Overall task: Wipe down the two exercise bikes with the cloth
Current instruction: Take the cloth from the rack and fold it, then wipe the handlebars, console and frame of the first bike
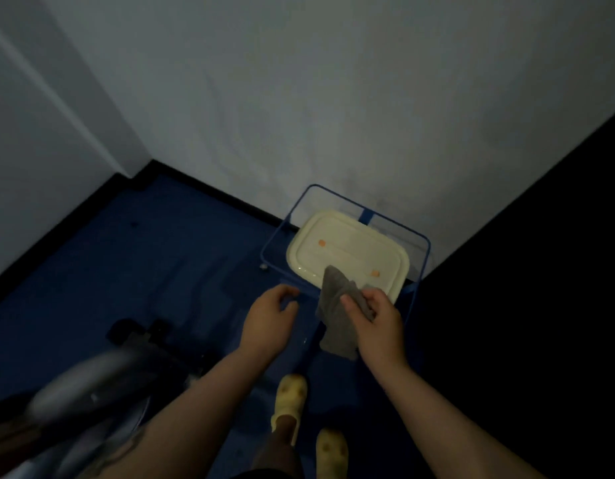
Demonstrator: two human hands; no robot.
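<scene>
Our right hand (375,319) pinches the grey cloth (337,316) at frame centre-right, thumb and fingers curled round a bunched upper part so the rest hangs free, probably ready to fold or spread. Our left hand (269,318) hovers just beside it, fingers loosely curled, holding nothing, likely about to take the other edge. Behind the cloth, a blue wire basket (424,250) against the wall holds a cream lidded tub (347,250). A blurred bike (91,385) sits lower left; we judge wiping not yet begun. Second bike not visible.
</scene>
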